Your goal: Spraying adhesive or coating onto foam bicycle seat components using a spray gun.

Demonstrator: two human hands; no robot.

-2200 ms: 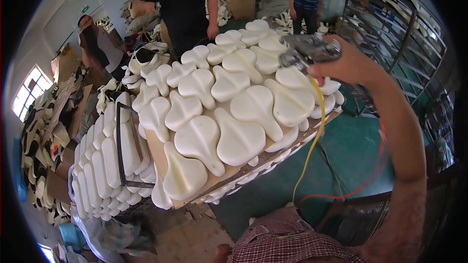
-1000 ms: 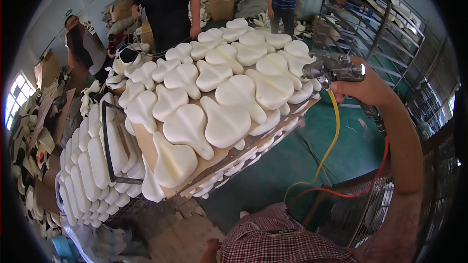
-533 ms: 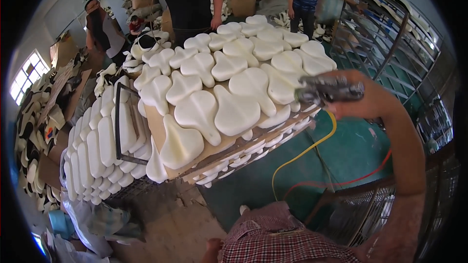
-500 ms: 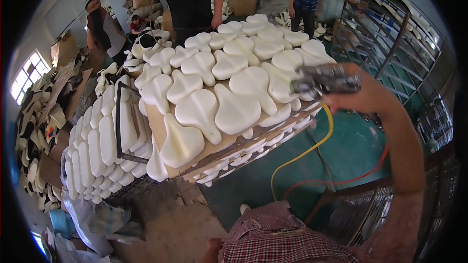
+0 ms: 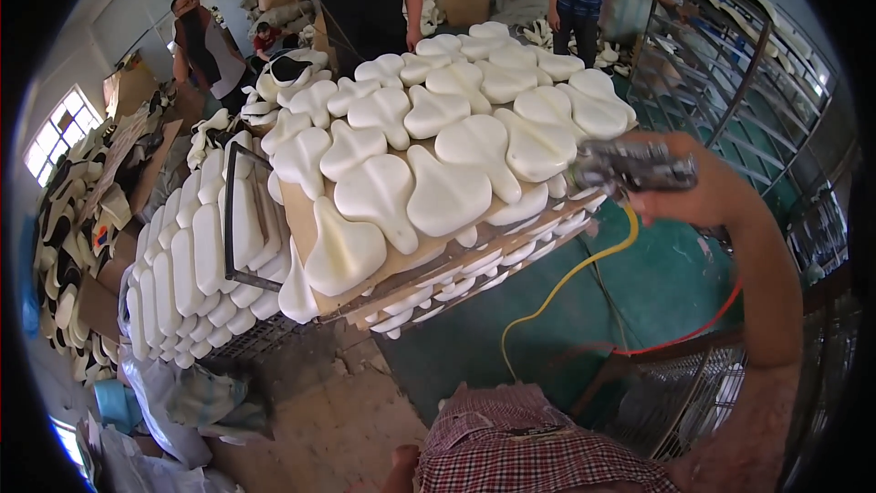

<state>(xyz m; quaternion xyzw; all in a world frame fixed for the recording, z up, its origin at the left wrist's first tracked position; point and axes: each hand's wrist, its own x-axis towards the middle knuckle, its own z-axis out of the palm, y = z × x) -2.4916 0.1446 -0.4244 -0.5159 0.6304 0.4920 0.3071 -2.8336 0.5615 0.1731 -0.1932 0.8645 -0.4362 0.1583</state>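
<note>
My right hand (image 5: 691, 190) is closed round a dark metal spray gun (image 5: 630, 166), its nozzle end facing left toward the table. From beneath the gun a yellow hose (image 5: 584, 263) loops down toward the floor. The gun hovers at the right edge of rows of white, saddle-shaped foam cushions (image 5: 372, 196), beside the closest ones. These cushions lie side by side on a brown board (image 5: 299, 210), some with yellowish patches. Only a small part of my left hand or arm (image 5: 402, 466) shows at the lower edge, against my checked shirt; its fingers cannot be made out.
More white cushions are stacked on edge (image 5: 187, 260) at the left, beside a black metal frame (image 5: 230, 219). A metal rack (image 5: 730, 91) stands at the far right. People stand beyond the table, one in black (image 5: 365, 0). A red hose (image 5: 680, 342) crosses the green floor.
My right hand and the spray gun have moved slightly right and down, away from the cushions. The view has shifted a little. The person in black has raised a hand at the back.
</note>
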